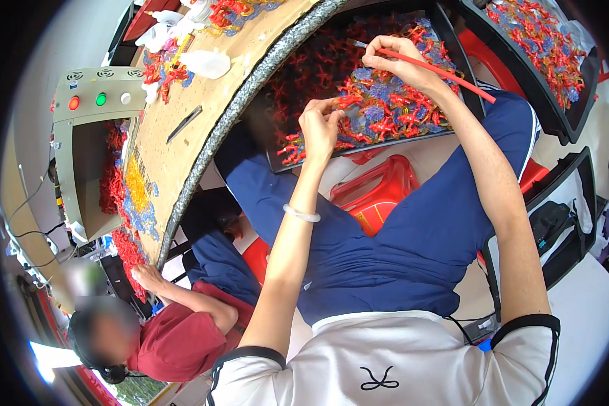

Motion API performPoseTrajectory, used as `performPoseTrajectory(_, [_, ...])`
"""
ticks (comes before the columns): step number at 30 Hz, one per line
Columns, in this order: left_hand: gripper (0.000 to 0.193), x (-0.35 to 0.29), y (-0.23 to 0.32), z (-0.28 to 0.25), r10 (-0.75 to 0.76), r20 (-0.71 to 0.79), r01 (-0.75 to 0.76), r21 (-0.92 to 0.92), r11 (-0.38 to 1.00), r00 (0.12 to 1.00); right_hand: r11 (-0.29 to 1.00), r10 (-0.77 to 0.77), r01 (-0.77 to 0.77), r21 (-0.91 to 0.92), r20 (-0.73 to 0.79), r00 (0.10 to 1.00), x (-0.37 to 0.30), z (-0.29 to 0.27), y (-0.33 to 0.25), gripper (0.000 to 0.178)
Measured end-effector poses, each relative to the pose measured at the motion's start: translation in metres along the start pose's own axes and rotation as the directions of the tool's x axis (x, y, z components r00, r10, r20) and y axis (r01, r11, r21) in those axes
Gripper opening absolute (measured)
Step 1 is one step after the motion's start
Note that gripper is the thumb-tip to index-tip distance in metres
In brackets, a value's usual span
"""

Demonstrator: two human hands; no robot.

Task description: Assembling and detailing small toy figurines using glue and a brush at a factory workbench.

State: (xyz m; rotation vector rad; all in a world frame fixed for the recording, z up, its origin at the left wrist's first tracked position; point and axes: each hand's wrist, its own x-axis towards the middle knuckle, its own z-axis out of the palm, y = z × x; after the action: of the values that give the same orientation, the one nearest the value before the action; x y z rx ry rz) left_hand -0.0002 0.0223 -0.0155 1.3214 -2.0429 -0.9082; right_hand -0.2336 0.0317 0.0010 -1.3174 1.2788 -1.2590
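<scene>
In my right hand (404, 62) is a thin paintbrush (453, 78) with a long red handle, gripped near its bristle end. The bristles point left, above the tray. My left hand (320, 128) is closed, thumb and fingers pinching a small red plastic figure (347, 101). Both hands are over a large black tray (392, 141) resting across my lap. Heaped in it are many small red figures (386, 125) mixed with translucent blue-violet and amber pieces (375, 114). The brush tip and the red figure are apart.
A curved table (243, 47) on the left carries a white squeeze bottle (206, 64), a dark knife-like tool (184, 124) and more pieces. Beside it stands a grey machine (91, 101) with coloured buttons. Another person (183, 331) sits lower left. A second full black tray (555, 122) is upper right.
</scene>
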Motion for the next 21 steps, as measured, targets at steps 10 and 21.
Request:
performPoseTrajectory(10, [0.021, -0.027, 0.036, -0.026, -0.311, 0.153, 0.339, -0.601, 0.724, 0.938, 0.992, -0.079, 0.068, 0.106, 0.108, 0.991, -0.014, 0.028, -0.017, 0.015])
performPoseTrajectory(21, [0.012, -0.110, 0.095, -0.081, -0.328, 0.157, 0.324, -0.768, 0.552, 0.931, 0.958, -0.167, 0.185, 0.220, -0.101, 0.981, -0.105, 0.049, -0.120, 0.031])
